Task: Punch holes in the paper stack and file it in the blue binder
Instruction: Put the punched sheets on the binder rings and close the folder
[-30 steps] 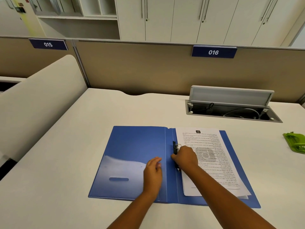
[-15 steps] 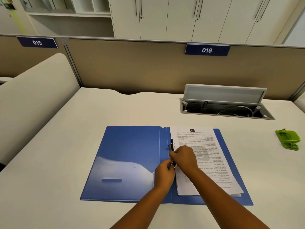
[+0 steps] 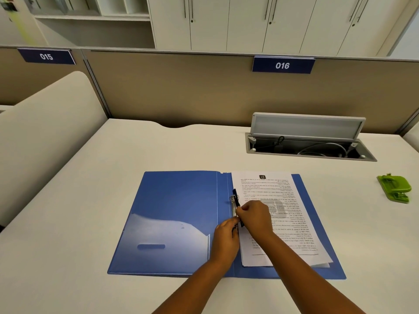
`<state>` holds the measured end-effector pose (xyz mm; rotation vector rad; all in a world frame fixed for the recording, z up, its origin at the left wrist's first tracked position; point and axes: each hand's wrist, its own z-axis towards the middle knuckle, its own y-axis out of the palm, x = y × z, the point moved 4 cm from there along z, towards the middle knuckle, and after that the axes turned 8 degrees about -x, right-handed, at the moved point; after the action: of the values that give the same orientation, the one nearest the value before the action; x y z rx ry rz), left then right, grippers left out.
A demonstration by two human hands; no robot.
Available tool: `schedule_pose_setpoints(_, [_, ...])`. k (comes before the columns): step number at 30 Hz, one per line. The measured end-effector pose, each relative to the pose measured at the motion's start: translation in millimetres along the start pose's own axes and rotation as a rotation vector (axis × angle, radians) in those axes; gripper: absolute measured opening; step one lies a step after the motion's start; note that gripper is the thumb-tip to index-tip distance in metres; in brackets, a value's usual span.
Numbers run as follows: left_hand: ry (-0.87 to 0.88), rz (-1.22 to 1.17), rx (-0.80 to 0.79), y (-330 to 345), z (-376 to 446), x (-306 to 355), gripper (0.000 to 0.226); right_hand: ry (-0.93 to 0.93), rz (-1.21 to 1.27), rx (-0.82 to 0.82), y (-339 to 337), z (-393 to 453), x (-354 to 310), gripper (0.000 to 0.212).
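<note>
**At the binder's spine, both hands on the ring clip**

On the white desk (image 3: 95, 200) the blue binder (image 3: 176, 218) lies open flat, its left cover bare and glossy, its right cover under the paper stack (image 3: 283, 214); the printed sheets sit with their left edge against the black and metal ring mechanism (image 3: 234, 198) that runs along the spine, and one metal ring shows near the top of that strip, at the paper's margin.

The right hand (image 3: 255, 217) lies over the left margin of the stack, knuckles up and fingers curled down round the lower part of the mechanism; the thumb side meets the black strip, and the grip looks closed tight on it, though the fingertips themselves are hidden under the hand. The left hand (image 3: 226, 240) comes in from below along the spine; its fingertips are drawn together in a pinch at the lower ring, touching the right hand's fingers there; whether that lower ring is shut or apart I cannot tell, since both hands cover it.

Well off to the right, near the desk's edge, sits the green hole punch (image 3: 395, 186), touched by nothing; behind the binder an open cable tray (image 3: 310, 148) is set into the desk, its lid raised; the partition carries a sign reading 016 (image 3: 283, 65).
</note>
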<state>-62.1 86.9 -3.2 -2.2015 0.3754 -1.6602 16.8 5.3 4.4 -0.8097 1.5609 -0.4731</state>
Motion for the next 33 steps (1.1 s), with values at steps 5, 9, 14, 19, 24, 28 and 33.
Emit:
schedule_pose_setpoints(5, [-0.009, -0.027, 0.011, 1.1, 0.3, -2.2, 0.036, -0.003, -0.027, 0.027, 0.6, -2.8, -2.5, 0.025])
schedule_pose_setpoints(9, [-0.029, -0.051, 0.009, 1.8, 0.9, -5.2, 0.035, -0.007, -0.142, 0.019, 3.3, -0.1, -6.3, 0.019])
schedule_pose_setpoints(14, [-0.025, -0.063, -0.003, 2.1, 0.6, -5.8, 0.037, 0.016, -0.215, 0.025, 4.7, 3.1, -2.3, 0.019])
schedule_pose_setpoints(19, [0.016, -0.013, -0.012, 2.2, 1.1, -6.5, 0.039, 0.066, -0.066, -0.024, 2.0, 5.5, 8.1, 0.045])
schedule_pose_setpoints(24, [0.028, 0.002, -0.024, 3.1, 3.1, -8.8, 0.040, 0.080, -0.019, -0.041, 5.4, 0.4, 23.0, 0.047])
schedule_pose_setpoints(28, [0.031, 0.004, -0.026, 3.1, 4.1, -11.6, 0.040, 0.068, 0.023, -0.017, 4.5, -1.7, 25.6, 0.026])
schedule_pose_setpoints(33, [0.071, 0.096, -0.066, 4.0, 4.6, -15.6, 0.044, -0.002, 0.087, -0.068, 2.0, -5.6, 27.8, 0.019])
